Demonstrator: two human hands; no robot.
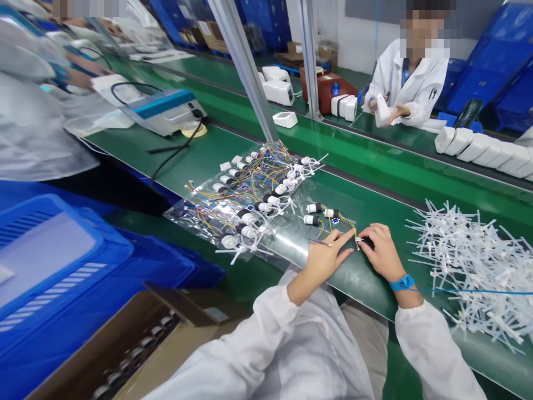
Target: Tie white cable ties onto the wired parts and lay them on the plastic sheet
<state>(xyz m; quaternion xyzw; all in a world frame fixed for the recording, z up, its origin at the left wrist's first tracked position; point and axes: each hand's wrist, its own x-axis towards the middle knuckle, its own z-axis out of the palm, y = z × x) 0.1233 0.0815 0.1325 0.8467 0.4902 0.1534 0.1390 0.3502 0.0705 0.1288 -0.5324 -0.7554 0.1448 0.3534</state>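
Note:
On the green bench lies a small group of white-and-black cylindrical parts [312,220] with thin yellow and dark wires [347,220]. The wires run toward both hands. My left hand [325,256] rests over them, index finger stretched out and thumb apart, touching the wire ends. Close by on the right, my right hand [382,253] has thumb and index finger together at a small white wire connector [358,239]. A blue wrist strap [402,283] with a cord is on my right wrist.
Left of my hands, several wired cylinders with white ties [250,216] lie on clear plastic bags. Loose white cable ties [470,261] are heaped at right. A metal post [245,66] stands behind; a co-worker [410,83] holds a white part across the line. Blue bins [62,250] stand lower left.

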